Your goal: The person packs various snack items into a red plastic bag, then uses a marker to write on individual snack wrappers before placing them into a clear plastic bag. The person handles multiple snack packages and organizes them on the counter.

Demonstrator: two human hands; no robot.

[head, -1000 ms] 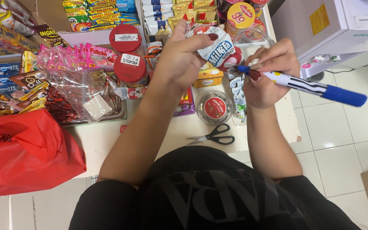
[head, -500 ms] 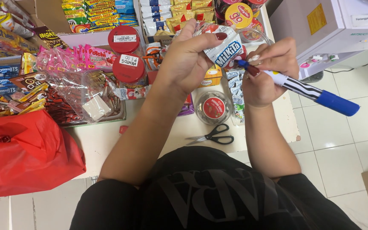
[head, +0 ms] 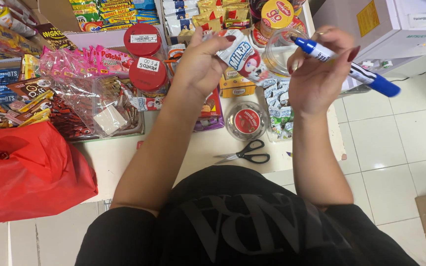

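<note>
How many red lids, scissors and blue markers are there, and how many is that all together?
Red lids: 3, two on the jars and one on the small clear tub
Scissors: 1
Blue markers: 1, in the right hand
Total: 5

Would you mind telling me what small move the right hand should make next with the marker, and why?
Probably bring the marker back down to the candy pack. The right hand holds it raised, its blue tip clear of the pack, while the left hand keeps the pack up and facing the person, apparently ready for marking.
</note>
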